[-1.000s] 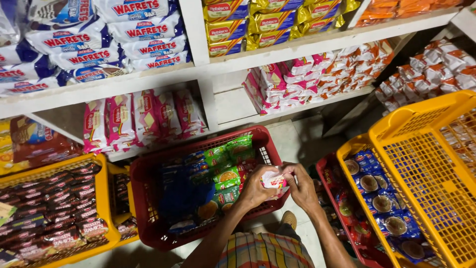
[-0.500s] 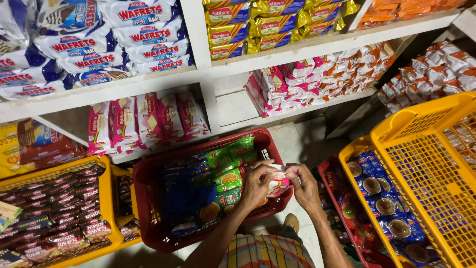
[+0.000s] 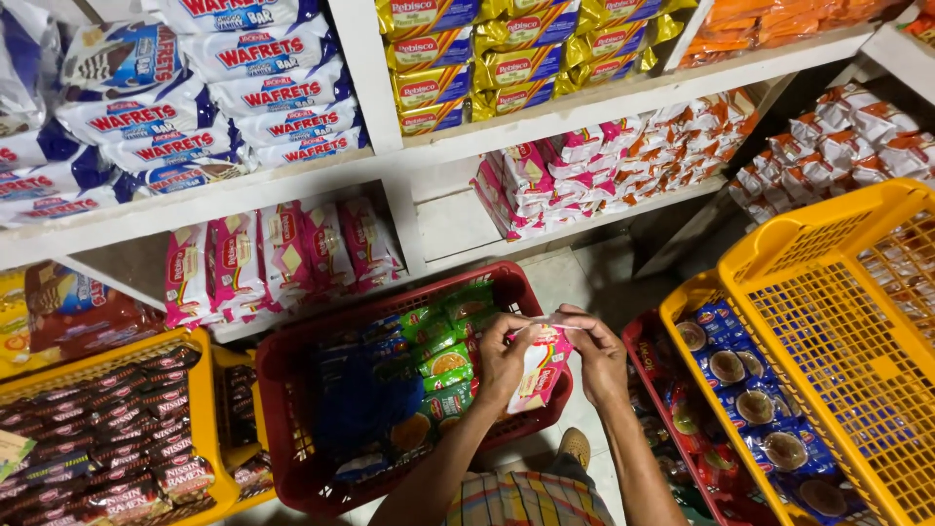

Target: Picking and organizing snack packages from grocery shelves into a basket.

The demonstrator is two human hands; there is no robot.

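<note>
Both of my hands hold one pink and white snack packet [image 3: 542, 368] above the right end of a red plastic basket [image 3: 302, 356]. My left hand [image 3: 502, 358] grips the packet's left edge, fingers curled over its top. My right hand [image 3: 598, 356] pinches the packet's top right corner. The packet hangs upright between them. Inside the basket lie green and blue biscuit packs [image 3: 429, 356].
White shelves [image 3: 409, 219] ahead carry pink wafer packs [image 3: 282, 255], blue and white wafer bags [image 3: 195, 107], yellow packs [image 3: 506, 54] and pink and orange packs [image 3: 623, 161]. Yellow crates [image 3: 828, 321] stand on the right, one holding blue biscuit packs [image 3: 740, 390]. A yellow basket of dark noodle packs [image 3: 107, 438] sits at left.
The packet has been turned from a small end-on bundle to hang lengthwise between my hands. Both hands stayed over the basket's right end.
</note>
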